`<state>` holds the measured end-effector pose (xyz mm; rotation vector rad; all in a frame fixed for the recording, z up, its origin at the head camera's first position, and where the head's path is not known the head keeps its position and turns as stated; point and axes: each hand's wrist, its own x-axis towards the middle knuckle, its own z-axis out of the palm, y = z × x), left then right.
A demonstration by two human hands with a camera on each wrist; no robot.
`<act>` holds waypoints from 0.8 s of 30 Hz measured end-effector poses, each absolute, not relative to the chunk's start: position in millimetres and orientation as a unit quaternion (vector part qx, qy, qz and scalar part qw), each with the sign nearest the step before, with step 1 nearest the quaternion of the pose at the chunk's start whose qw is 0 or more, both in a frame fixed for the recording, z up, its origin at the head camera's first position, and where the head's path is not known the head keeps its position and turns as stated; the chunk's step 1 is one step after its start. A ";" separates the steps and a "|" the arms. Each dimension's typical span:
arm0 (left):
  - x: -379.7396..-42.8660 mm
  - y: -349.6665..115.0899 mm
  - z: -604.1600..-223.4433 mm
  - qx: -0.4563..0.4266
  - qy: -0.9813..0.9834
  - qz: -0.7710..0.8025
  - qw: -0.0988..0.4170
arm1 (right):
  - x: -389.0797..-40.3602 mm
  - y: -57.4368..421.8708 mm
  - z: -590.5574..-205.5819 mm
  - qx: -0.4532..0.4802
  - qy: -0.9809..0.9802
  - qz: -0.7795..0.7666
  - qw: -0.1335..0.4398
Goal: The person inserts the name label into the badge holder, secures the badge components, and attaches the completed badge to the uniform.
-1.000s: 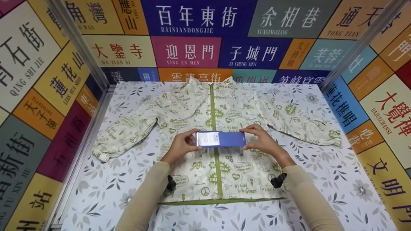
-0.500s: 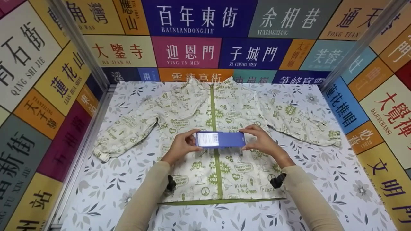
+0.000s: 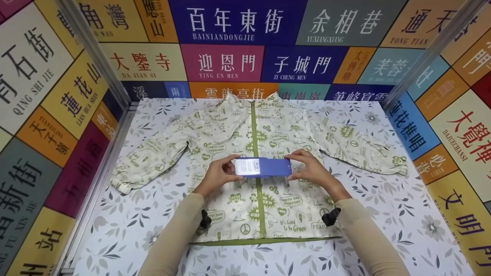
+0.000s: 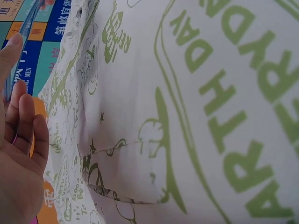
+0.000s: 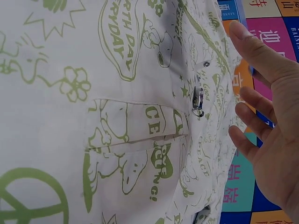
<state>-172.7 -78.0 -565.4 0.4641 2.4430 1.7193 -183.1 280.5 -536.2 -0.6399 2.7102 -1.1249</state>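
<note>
A thin flat blue-purple card-like piece (image 3: 274, 167) with a white printed label (image 3: 245, 166) at its left end is held level over the jacket in the head view. My left hand (image 3: 218, 173) pinches its left end between thumb and fingers. At the right end, my right hand (image 3: 312, 168) grips it the same way. The left wrist view shows the piece edge-on as a narrow blue strip (image 4: 28, 28). Beneath lies a white jacket (image 3: 238, 207) with green print, front up, sleeves spread and a green strip (image 3: 262, 214) down its middle.
A table (image 3: 383, 230) with a leaf-patterned white cover bears the jacket. Coloured sign panels (image 3: 222, 61) wall it at the back and both sides, with metal posts (image 3: 103, 57) at the corners. A small metal zipper pull (image 5: 199, 100) shows on the jacket.
My right hand and the right end of the blue piece have shifted very slightly left. The jacket lies as before, and both hands keep their hold.
</note>
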 end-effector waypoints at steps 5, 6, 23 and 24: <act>-172.8 -77.4 -566.0 0.157 0.805 0.569 0.063 | -180.9 279.7 -535.6 -0.206 0.897 -0.383 0.075; -172.8 -77.3 -566.3 0.157 0.805 0.568 0.065 | -180.2 279.5 -535.3 -0.205 0.896 -0.386 0.077; -172.0 -75.4 -564.5 0.147 0.785 0.598 0.073 | -178.6 278.0 -538.8 -0.193 0.893 -0.397 0.087; -172.0 -75.4 -564.6 0.146 0.786 0.596 0.070 | -178.5 278.1 -539.2 -0.193 0.892 -0.398 0.087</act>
